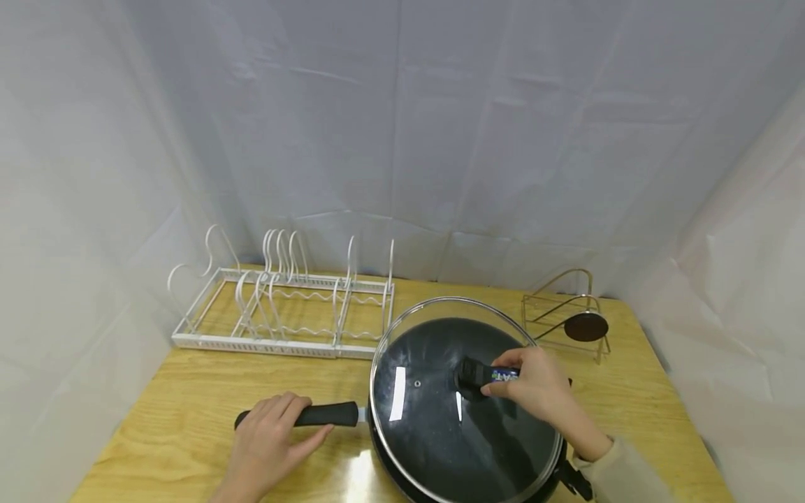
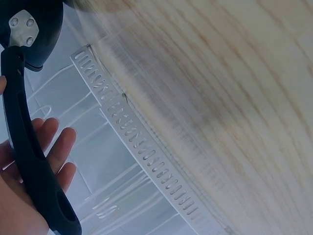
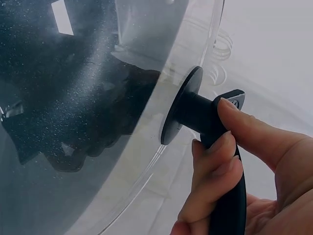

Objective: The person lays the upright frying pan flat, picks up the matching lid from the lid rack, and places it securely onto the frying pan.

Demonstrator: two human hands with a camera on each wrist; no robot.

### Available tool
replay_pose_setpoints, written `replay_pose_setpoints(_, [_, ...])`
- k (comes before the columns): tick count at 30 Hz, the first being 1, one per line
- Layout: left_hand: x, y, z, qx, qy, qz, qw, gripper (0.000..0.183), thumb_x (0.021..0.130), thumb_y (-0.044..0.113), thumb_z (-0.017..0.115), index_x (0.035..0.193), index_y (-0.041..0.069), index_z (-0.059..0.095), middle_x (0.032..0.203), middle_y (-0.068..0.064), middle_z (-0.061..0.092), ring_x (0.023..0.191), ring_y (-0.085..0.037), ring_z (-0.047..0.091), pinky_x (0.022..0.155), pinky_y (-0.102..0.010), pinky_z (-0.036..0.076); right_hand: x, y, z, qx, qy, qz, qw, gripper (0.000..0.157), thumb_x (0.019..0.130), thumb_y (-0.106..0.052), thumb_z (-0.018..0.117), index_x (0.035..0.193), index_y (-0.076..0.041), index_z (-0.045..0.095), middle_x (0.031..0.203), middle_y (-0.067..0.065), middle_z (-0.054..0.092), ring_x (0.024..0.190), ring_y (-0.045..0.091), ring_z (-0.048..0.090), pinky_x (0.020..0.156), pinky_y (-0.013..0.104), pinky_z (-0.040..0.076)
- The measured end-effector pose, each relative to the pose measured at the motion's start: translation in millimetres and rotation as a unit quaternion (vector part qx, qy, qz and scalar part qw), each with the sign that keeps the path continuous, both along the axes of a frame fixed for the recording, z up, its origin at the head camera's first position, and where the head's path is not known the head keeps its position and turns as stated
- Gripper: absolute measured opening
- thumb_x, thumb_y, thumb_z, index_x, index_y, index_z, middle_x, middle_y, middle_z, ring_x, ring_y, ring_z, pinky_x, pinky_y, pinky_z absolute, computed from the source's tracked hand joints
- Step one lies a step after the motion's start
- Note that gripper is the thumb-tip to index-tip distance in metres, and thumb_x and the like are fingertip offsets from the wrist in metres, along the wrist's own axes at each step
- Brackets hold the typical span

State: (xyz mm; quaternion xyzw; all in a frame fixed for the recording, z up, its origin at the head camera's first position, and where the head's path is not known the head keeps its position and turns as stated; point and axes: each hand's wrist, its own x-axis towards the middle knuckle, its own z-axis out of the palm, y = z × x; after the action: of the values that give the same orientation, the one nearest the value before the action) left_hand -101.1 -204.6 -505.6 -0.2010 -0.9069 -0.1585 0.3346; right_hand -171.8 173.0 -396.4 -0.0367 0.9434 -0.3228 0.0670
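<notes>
My left hand lies over the black handle of a dark frying pan, its fingers bent loosely past the far side and the thumb on the near side. Over the pan is a round glass lid with a metal rim, whose far edge reaches beyond the pan's. With thumb and fingers, my right hand grips the lid's black knob, which carries a small label. Through the glass the pan's dark inside shows.
A white wire dish rack with upright loops stands at the back left of the wooden table. At the back right is a gold-coloured wire stand with a dark brown disc. Pale sheeting hangs behind and at both sides.
</notes>
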Motion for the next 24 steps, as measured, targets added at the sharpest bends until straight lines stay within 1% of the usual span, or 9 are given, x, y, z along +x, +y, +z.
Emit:
replay_pose_setpoints(1, [-0.1,-0.1,-0.2,0.001,0.003,-0.001,1.0,0.043,0.064,0.043,0.08,0.086,0.01,0.063,0.078,0.002,0.062,0.068,-0.019,0.061,0.063,-0.039,0.053,-0.1,-0.1,-1.0,0.004,0.002,0.002,1.0,0.039,0.062,-0.028,0.086,0.095,-0.012,0.072,0.086,-0.001,0.068,0.068,0.011,0.057,0.055,0.028,0.047])
replay_pose_setpoints(3, [-0.2,-0.3,-0.7,0.003,0.008,-0.003,1.0,0.043,0.064,0.043,0.08,0.086,0.01,0.062,0.077,0.002,0.062,0.067,-0.019,0.061,0.062,-0.039,0.053,-0.1,-0.6,-2.8,0.012,0.009,0.007,1.0,0.037,0.062,-0.028,0.086,0.093,-0.013,0.072,0.083,-0.003,0.068,0.067,0.01,0.057,0.056,0.028,0.046])
replay_pose_setpoints(6, [-0.7,-0.7,-1.4,0.006,0.011,-0.006,0.9999,0.042,0.068,0.045,0.078,0.086,0.01,0.063,0.077,0.003,0.062,0.067,-0.018,0.061,0.062,-0.039,0.052,-0.7,-1.7,-5.0,0.021,0.022,0.013,0.999,0.032,0.061,-0.029,0.086,0.087,-0.015,0.073,0.078,-0.005,0.066,0.064,0.01,0.055,0.055,0.028,0.044])
replay_pose_setpoints(9, [-1.0,-1.0,-1.4,0.006,0.01,-0.005,0.9999,0.042,0.071,0.048,0.075,0.086,0.011,0.063,0.078,0.003,0.062,0.068,-0.018,0.061,0.062,-0.039,0.052,-0.7,-3.1,-6.3,0.027,0.023,0.016,0.999,0.029,0.06,-0.028,0.086,0.083,-0.018,0.072,0.074,-0.007,0.065,0.062,0.01,0.053,0.054,0.028,0.042])
replay_pose_setpoints(12, [-0.8,-0.9,-1.0,0.005,0.006,-0.004,1.0,0.042,0.07,0.047,0.076,0.086,0.011,0.063,0.078,0.002,0.061,0.068,-0.019,0.061,0.063,-0.039,0.052,-0.9,-4.4,-6.8,0.032,0.02,0.019,0.999,0.027,0.06,-0.028,0.086,0.081,-0.019,0.072,0.073,-0.008,0.065,0.062,0.01,0.053,0.054,0.028,0.042])
replay_pose_setpoints(15, [-0.2,-1.0,-0.5,0.004,0.002,-0.001,1.0,0.043,0.068,0.046,0.077,0.086,0.01,0.063,0.077,0.002,0.062,0.068,-0.019,0.061,0.063,-0.04,0.052,-0.5,-5.2,-6.6,0.045,0.016,0.024,0.999,0.027,0.061,-0.03,0.085,0.081,-0.019,0.072,0.074,-0.009,0.065,0.063,0.009,0.054,0.055,0.029,0.044])
replay_pose_setpoints(22, [-0.3,-0.6,0.4,0.001,-0.005,0.001,1.0,0.043,0.065,0.043,0.08,0.087,0.009,0.064,0.079,0.0,0.063,0.069,-0.02,0.062,0.065,-0.04,0.053,1.2,-8.5,-7.4,0.076,0.009,0.025,0.997,0.03,0.062,-0.036,0.085,0.084,-0.02,0.072,0.081,-0.009,0.066,0.071,0.009,0.059,0.063,0.034,0.049])
replay_pose_setpoints(24, [-0.6,-0.2,0.5,0.002,-0.002,0.0,1.0,0.043,0.07,0.047,0.076,0.087,0.009,0.064,0.079,0.0,0.063,0.069,-0.02,0.062,0.064,-0.04,0.053,1.5,-9.3,-8.5,0.083,0.009,0.025,0.996,0.031,0.062,-0.037,0.085,0.085,-0.02,0.072,0.083,-0.009,0.067,0.073,0.009,0.059,0.064,0.035,0.05])
